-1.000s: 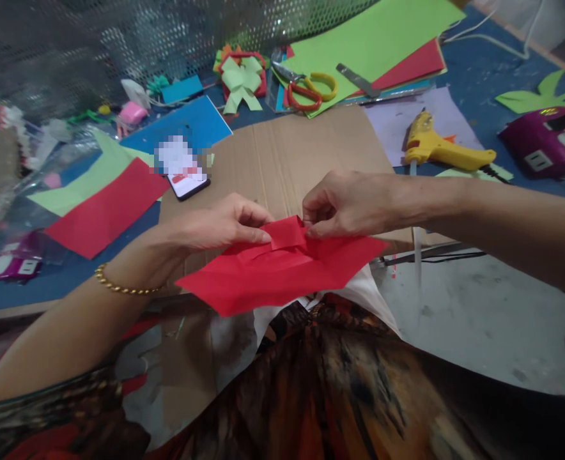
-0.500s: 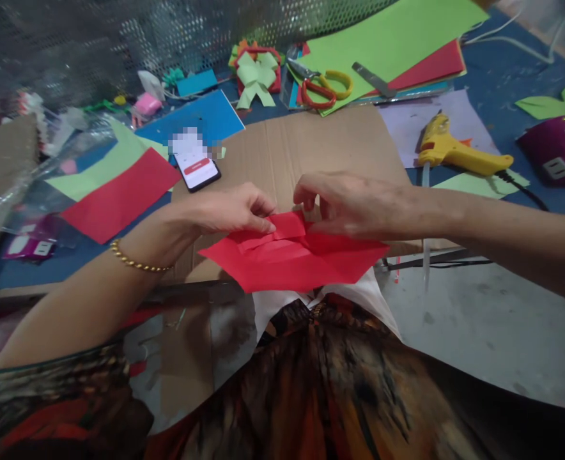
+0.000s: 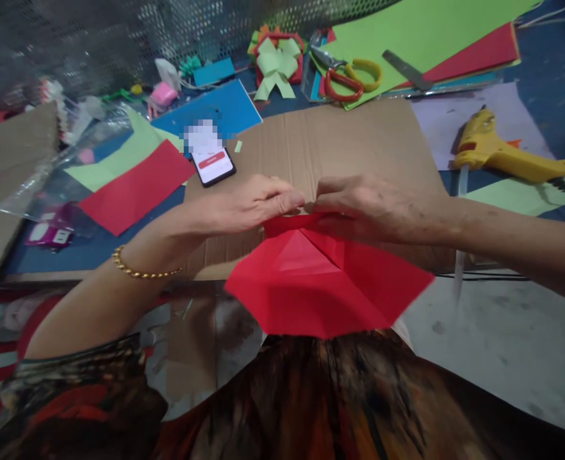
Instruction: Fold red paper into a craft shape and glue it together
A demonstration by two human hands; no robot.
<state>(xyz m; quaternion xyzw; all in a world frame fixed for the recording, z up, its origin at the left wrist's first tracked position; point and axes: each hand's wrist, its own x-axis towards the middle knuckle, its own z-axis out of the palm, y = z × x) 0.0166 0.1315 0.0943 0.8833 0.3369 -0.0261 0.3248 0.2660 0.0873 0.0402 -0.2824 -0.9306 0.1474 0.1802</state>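
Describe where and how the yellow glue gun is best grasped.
Best by the handle, probably, coming from above and the right: the glue gun lies on its side with this long, slim part stretching rightward. That should keep fingers off the nozzle, pointing to the far side, and the glue stick, jutting toward the person.

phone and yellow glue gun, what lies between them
The head view shows brown cardboard across most of it, a small pale green scrap near the phone, and lilac paper reaching under the glue gun.
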